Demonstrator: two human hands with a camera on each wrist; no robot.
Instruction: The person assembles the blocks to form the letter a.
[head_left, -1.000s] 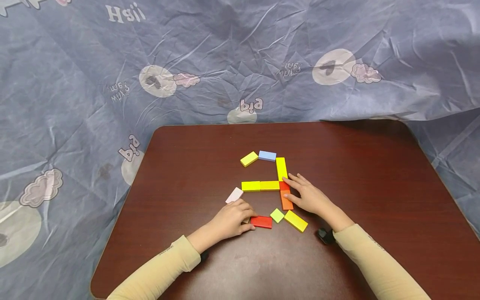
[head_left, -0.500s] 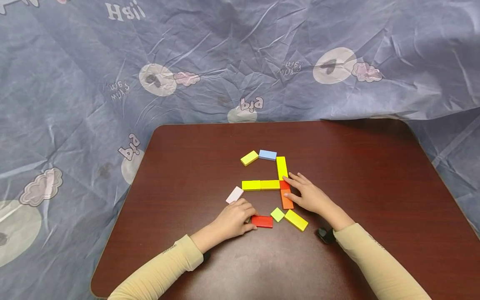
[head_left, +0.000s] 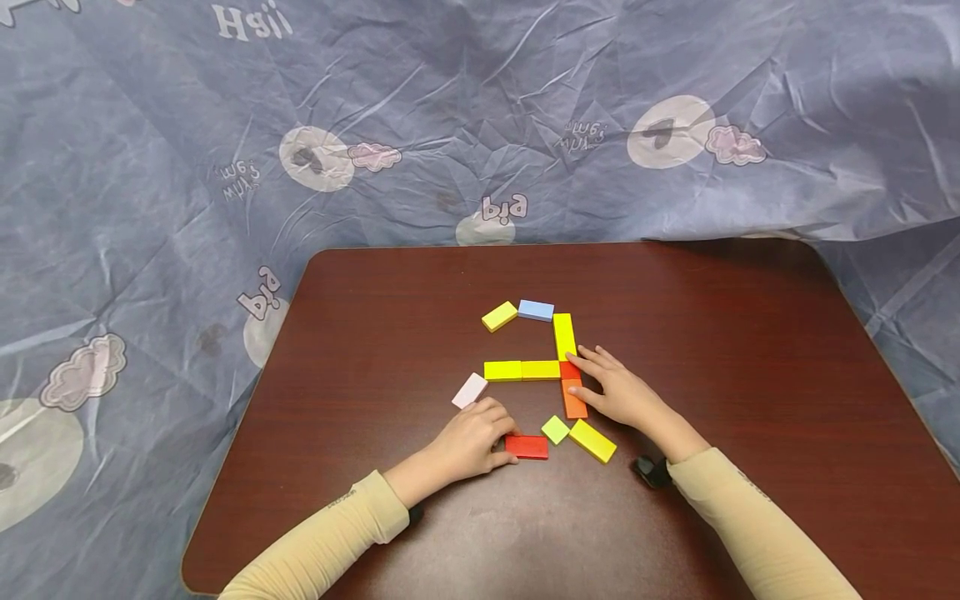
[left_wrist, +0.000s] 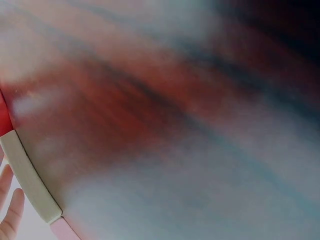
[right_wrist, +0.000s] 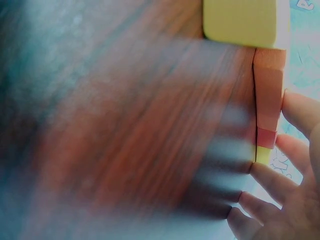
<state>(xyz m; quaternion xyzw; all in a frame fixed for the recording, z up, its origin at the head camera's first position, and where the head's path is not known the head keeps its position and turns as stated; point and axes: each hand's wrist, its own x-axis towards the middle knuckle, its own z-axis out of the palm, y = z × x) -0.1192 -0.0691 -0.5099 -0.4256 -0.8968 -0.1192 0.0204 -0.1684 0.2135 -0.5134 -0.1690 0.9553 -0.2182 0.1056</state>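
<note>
In the head view my left hand point(head_left: 468, 440) has thumb and forefinger at the two sides of a red block point(head_left: 527, 447), pinching its left end. A cream block point(left_wrist: 31, 177) shows in the left wrist view, with fingers against it and the red block's edge point(left_wrist: 4, 117) at one end; my hand hides it in the head view. A pale pink block point(head_left: 469, 390) lies just beyond that hand. My right hand point(head_left: 622, 392) is spread, its fingertips touching a small red block point(head_left: 569, 370) and an orange block point(head_left: 574, 399) in the column of blocks.
Two yellow blocks point(head_left: 521, 371) run left from the small red one. Above are a long yellow block point(head_left: 565, 337), a blue block point(head_left: 536, 310) and a tilted yellow block point(head_left: 499, 316). A green block point(head_left: 556, 430) and a yellow block point(head_left: 592, 441) lie on the brown table point(head_left: 360, 333).
The red block under my left hand has shifted slightly right and towards me, with the fingers following. My right hand stays where it was.
</note>
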